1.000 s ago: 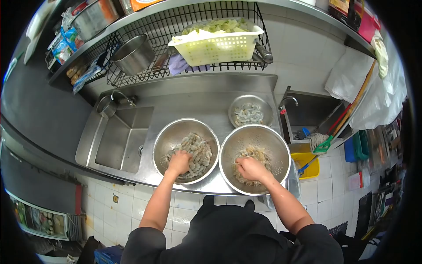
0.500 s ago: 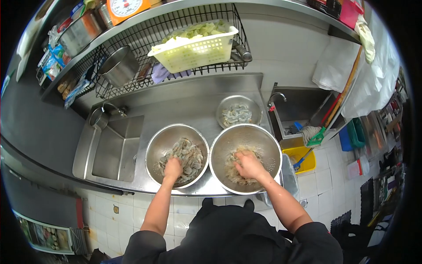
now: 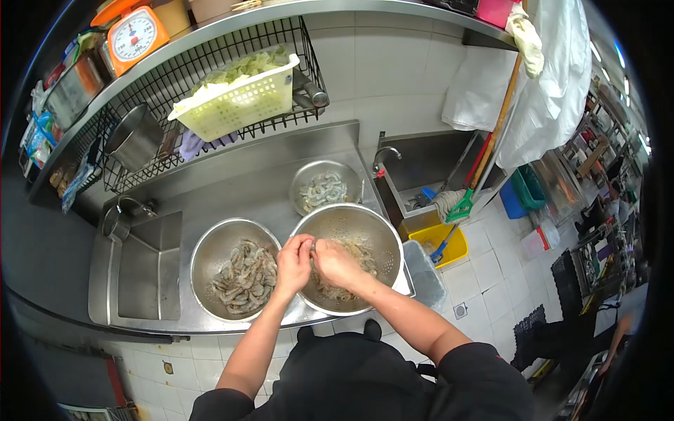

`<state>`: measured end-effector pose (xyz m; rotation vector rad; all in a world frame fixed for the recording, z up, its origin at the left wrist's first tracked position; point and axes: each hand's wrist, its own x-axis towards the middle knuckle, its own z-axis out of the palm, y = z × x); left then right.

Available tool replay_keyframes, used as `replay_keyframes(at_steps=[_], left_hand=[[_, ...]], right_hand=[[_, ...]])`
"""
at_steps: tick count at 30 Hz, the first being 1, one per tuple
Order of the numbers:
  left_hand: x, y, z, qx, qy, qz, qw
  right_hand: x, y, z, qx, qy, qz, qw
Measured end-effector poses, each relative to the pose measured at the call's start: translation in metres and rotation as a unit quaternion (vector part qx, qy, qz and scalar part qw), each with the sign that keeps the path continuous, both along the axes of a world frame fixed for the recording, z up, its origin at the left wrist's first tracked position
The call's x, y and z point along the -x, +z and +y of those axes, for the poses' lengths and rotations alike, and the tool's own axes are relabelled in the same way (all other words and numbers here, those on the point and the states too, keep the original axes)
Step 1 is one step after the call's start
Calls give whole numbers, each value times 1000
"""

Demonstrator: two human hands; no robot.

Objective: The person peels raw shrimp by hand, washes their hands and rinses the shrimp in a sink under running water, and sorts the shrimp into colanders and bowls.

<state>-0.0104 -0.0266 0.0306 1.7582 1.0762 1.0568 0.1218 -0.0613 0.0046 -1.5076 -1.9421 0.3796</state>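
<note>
My left hand is above the left rim of the right-hand metal colander, its fingers pinched together on something I cannot make out. Beside it, nearly touching, my right hand is also closed, over the same colander, and what it grips is hidden. Pale shells or scraps lie in that colander. To the left, a steel bowl holds a heap of grey unpeeled shrimp. Behind the colander, a smaller bowl contains paler, bluish shrimp.
A sink lies at the left. A wire rack above bears a pale basket of cut greens. At the right are a second sink, a mop, a yellow bucket and a clear bin. Another person stands at the far right.
My left hand has left the shrimp in the left bowl and moved right, meeting my right hand over the colander. The camera view has turned to the right.
</note>
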Motion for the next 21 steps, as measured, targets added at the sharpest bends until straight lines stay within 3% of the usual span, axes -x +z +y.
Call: replay_keyframes(at_steps=[1, 3, 4, 6, 8, 9, 10, 11, 13, 15, 17, 18, 20, 21], left_hand=[[-6, -2, 0, 0, 0, 0, 1000], [-15, -9, 3, -97, -12, 114, 989], [-18, -9, 3, -30, -37, 84, 995], [-19, -39, 22, -32, -55, 79, 995], [-17, -46, 31, -33, -73, 73, 994], [-15, -39, 33, 221, -110, -17, 969], [-15, -35, 35, 459, -139, -106, 871], [-17, -34, 35, 459, -139, -106, 871], [-18, -36, 36, 536, -61, -249, 804], [-9, -39, 39, 526, -72, -278, 801], [-9, -41, 36, 496, -75, -369, 782], [-11, -40, 34, 496, -75, -370, 782], [-14, -38, 30, 423, -104, -342, 833], [-16, -37, 27, 424, -104, -342, 832]], right_hand=[[-3, -4, -2, -35, 1, 11, 999], [-6, -16, -5, -69, 2, 21, 997], [-5, -23, -7, -74, 0, 1, 997], [-8, -25, -10, -80, -2, -19, 997], [-10, -10, -18, -10, 25, -9, 1000], [-12, -10, -18, -11, 24, -8, 1000], [-15, -10, -18, -33, 42, 12, 998], [-17, -10, -19, -55, 61, 33, 996], [-27, -8, -24, -30, 57, 20, 998], [-36, -11, -25, -9, 54, 5, 998], [-42, -24, -28, -44, -11, -128, 991], [-41, -20, -27, -44, -11, -129, 991], [-37, -10, -21, 77, 15, 46, 996], [-32, -6, -19, 78, 15, 46, 996]])
